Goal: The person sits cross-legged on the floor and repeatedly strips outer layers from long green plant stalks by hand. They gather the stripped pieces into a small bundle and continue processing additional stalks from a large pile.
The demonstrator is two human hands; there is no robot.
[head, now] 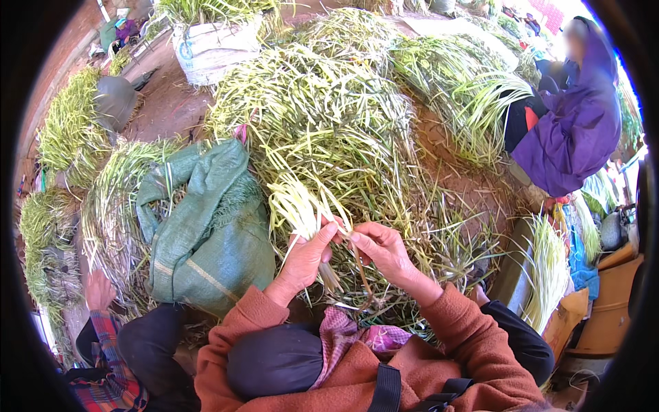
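Note:
My left hand (308,257) holds a small bunch of pale yellow-green leafy stalks (294,206), the leaves fanning away from me and the stem ends hanging below the fist. Close beside it, my right hand (383,253) pinches a thin stalk (362,268) between thumb and fingertips; its brownish lower end hangs down. Both hands are above the near edge of a large heap of the same leafy stalks (329,113). To the left of my left hand lies a bulging green woven sack (221,262).
A person in a purple jacket (571,134) sits at the right by more stalks. At lower left is another person's hand (100,291) and plaid sleeve. A white woven sack (216,51) stands at the back. A bundle of pale stalks (547,273) lies at right.

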